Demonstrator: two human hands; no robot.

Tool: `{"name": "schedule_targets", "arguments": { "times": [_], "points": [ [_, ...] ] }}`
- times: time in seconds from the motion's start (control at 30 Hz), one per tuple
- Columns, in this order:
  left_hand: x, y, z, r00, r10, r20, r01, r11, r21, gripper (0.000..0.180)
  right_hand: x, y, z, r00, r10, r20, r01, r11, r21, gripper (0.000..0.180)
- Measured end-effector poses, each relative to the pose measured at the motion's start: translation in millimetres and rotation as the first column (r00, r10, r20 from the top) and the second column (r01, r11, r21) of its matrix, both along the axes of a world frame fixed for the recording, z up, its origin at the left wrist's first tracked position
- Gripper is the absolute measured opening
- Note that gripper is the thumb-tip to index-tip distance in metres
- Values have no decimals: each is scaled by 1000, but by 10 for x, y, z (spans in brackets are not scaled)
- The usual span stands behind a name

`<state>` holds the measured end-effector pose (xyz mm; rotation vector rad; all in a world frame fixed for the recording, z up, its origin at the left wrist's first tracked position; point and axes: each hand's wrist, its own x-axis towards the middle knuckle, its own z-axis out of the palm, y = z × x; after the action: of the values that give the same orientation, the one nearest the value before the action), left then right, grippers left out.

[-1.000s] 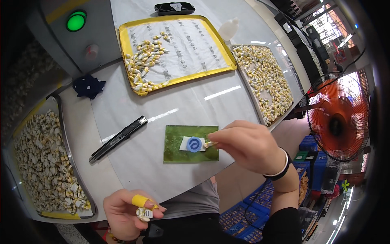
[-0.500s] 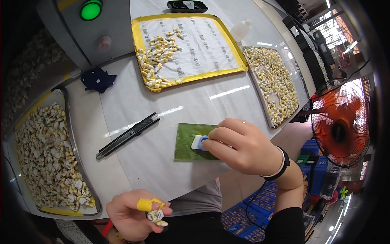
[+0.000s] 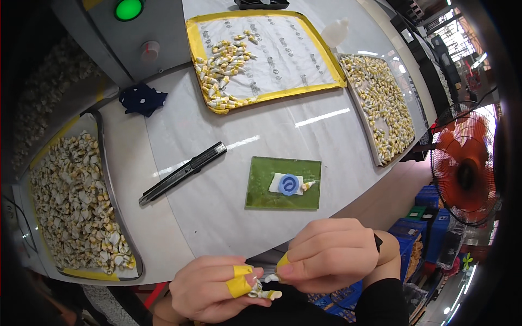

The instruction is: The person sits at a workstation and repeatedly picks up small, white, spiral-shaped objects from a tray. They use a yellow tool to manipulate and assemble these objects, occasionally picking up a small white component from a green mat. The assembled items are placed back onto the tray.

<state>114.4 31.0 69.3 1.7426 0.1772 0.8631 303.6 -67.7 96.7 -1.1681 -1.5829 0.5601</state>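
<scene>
Far out to the left of the left hand lies a long metal tray with yellow-taped edges (image 3: 106,179), heaped with small cream and yellow capped pieces. Up and away from that hand, on the white tabletop (image 3: 217,217), a crumpled dark blue cloth (image 3: 142,99) sits near a grey machine housing with a round green lamp (image 3: 129,8). A slim black utility knife (image 3: 184,173) lies slantwise ahead of the left hand, well apart from it. The left hand (image 3: 215,288), at the near edge of the table, has yellow tape wound round a finger and is curled closed about a small white and yellow capped piece (image 3: 265,293), which pokes out toward the right hand. The right hand (image 3: 329,254), just beside the left and touching it at the fingertips, has its fingers bunched narrow, pinching at the same small piece; a yellow-taped fingertip (image 3: 283,262) shows at the pinch. Ahead of the two hands rests a green rectangular cutting mat (image 3: 261,196) bearing a white scrap, a round blue cap-like disc (image 3: 289,185) and one small yellowish piece (image 3: 308,186) just beside the disc. Farther ahead stands a yellow-rimmed tray lined with white paper (image 3: 321,60), with capped pieces gathered at its left side. Off to the right of the right hand runs another long tray of small pieces (image 3: 363,125), and beyond it an orange-bladed fan (image 3: 467,163).
</scene>
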Motion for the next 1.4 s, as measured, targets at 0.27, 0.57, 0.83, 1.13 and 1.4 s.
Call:
{"name": "schedule_targets", "arguments": {
  "times": [0.27, 0.57, 0.83, 1.13, 1.4],
  "points": [
    [14, -33, -15, 998, -53, -21, 52, 998, -17, 28, -17, 34, -43, 997, 64, 38, -65, 998, 23, 10],
    [19, -96, 21, 984, 96, -151, -76, 988, 132, 32, 11, 81, 45, 985, 150, 90, -147, 988, -34, 7],
    [71, -48, 38, 996, 63, -70, -52, 987, 152, 17, -10, 65, 49, 986, 137, 92, -134, 990, -41, 8],
    [96, -10, -31, 977, -15, -214, 25, 999, 44, 33, -23, -25, 35, 977, -17, 210, 20, 1000, -17, 16],
    [36, -62, -128, 983, -163, -88, 93, 847, -524, 32, 10, 24, -4, 996, 38, -83, -45, 995, -84, 16]
  ]
}}
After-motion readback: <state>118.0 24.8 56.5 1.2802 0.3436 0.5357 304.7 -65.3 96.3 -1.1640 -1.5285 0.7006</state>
